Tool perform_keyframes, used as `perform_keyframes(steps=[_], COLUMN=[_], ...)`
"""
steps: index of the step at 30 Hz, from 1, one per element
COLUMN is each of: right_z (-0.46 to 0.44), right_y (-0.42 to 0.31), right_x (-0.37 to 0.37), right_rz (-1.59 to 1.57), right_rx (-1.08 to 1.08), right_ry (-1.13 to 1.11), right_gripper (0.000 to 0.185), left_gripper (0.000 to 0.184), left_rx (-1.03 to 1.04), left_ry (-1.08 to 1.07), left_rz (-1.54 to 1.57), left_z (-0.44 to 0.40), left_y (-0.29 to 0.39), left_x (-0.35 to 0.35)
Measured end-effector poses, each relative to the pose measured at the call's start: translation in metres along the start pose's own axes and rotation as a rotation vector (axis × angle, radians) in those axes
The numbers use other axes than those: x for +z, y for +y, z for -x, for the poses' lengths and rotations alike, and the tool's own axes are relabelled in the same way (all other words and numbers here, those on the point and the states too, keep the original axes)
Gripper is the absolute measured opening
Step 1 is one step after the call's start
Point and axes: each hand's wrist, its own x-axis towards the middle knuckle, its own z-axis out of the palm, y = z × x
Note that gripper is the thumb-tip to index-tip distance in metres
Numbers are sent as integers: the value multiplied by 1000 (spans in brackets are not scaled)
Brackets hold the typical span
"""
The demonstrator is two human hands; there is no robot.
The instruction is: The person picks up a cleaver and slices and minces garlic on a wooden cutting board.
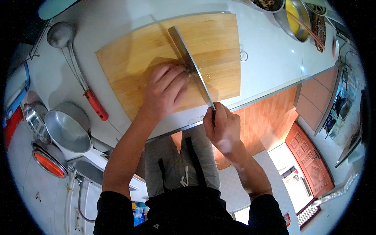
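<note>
My right hand (222,124) is wrapped round the handle of a kitchen knife (192,66), whose blade slants up and to the left across the wooden cutting board (137,51). My left hand (164,88) rests on the board just left of the blade, fingers curled down and bunched. Whatever those fingers press on is mostly hidden; only a small bit shows by the fingertips, against the blade. A few tiny pale pieces (208,75) lie on the board right of the knife.
A ladle (94,103) with a red handle lies left of the board, near a metal pot (68,131). The sink (88,170) is lower left. At the upper right stand a bowl of yellow liquid (293,19) with chopsticks (305,29) and another bowl (270,4).
</note>
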Motion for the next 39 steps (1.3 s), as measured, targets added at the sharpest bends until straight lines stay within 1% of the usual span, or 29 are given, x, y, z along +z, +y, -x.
perform_keyframes(steps=[3, 4, 7, 10, 17, 19, 20, 23, 26, 28, 31, 34, 39], right_z=[-2, -2, 4, 8, 3, -2, -4, -8, -9, -3, 6, 8, 1], right_y=[0, 0, -3, -5, -5, -3, -4, -8, -8, -8, -5, -6, -7], right_x=[-2, -3, -5, -9, -5, 1, 1, -1, -2, -6, -9, -9, -3], right_rz=[27, 35, 6, -11, -9, -5, -5, 10, 20, 2, 20, -6, -23], right_rx=[18, 32, 1, 12, 9, -29, -29, 7, 32, 86, 27, 34, -8], right_ry=[-10, -31, 27, 5, -16, 27, 27, 1, 36, -21, 17, -15, 12], right_gripper=[9, 14, 12, 11, 13, 7, 7, 7, 8, 12, 11, 12, 9], left_gripper=[25, 25, 26, 27, 26, 26, 26, 25, 25, 25, 26, 26, 24], left_rx=[-6, -11, -37, -54, -41, -46, -46, -32, -49, -46, -51, -65, -32], left_ry=[-20, -33, -27, -15, -16, -23, -22, 1, -21, -13, 19, 48, 41], left_rz=[12, 12, 20, 84, 50, 38, 38, 22, 37, 66, 81, 106, 78], left_z=[-1, -2, 2, 4, 3, 3, 4, 5, 3, 3, 6, 6, 4], left_y=[0, 0, -1, -2, -3, -2, -3, -3, -3, -4, -4, -4, -4], left_x=[-2, -3, -2, 1, -1, -1, 0, 1, 0, -1, 2, 5, 1])
